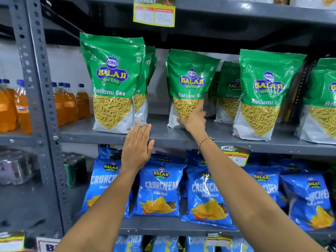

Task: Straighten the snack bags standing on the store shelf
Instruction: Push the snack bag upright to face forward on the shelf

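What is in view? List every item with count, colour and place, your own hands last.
Green Ratlami Sev snack bags: five front ones, more behind, upper shelf.
Blue Crunchem chip bags: many, lower shelves.
Orange drink bottles: several, blue caps, left bay.
Yellow price tag: one, top shelf edge.
Grey metal shelf: holds green bags.
Left hand: open, at shelf edge.
Right hand: on second green bag, beaded bracelet on wrist.

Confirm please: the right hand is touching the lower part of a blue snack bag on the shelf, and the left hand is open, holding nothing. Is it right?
One detail is wrong: the bag under the right hand is green, not blue, as the head view shows. The blue bags stand one shelf lower. The left hand is indeed open, holding nothing.
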`<state>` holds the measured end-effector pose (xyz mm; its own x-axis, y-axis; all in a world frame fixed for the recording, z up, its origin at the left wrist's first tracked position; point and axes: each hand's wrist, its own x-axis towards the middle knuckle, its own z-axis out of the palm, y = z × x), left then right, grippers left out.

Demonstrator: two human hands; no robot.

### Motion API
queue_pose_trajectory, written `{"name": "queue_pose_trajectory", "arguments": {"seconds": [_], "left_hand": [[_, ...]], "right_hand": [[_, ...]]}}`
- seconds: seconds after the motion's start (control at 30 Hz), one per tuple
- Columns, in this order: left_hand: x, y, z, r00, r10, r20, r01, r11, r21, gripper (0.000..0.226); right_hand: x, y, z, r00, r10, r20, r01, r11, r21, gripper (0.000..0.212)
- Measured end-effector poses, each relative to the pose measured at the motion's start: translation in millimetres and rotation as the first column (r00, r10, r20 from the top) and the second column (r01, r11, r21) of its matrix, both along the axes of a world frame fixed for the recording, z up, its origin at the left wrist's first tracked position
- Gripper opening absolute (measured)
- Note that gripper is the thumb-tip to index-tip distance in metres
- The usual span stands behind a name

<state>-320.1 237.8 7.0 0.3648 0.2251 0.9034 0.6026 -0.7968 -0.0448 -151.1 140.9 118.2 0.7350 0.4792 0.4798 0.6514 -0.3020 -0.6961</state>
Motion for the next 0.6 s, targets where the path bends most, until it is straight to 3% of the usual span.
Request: {"name": "queue_pose_trajectory", "arguments": {"seconds": [0.6], "left_hand": [[-5.7,-9.4,3.2,1.0,-0.013,-0.025,0.012,0.999,-0.047,0.054]], "right_hand": [[-43.0,-54.5,-8.9,0.996,-0.021,0.085,0.019,1.0,0.02,0.108]]}}
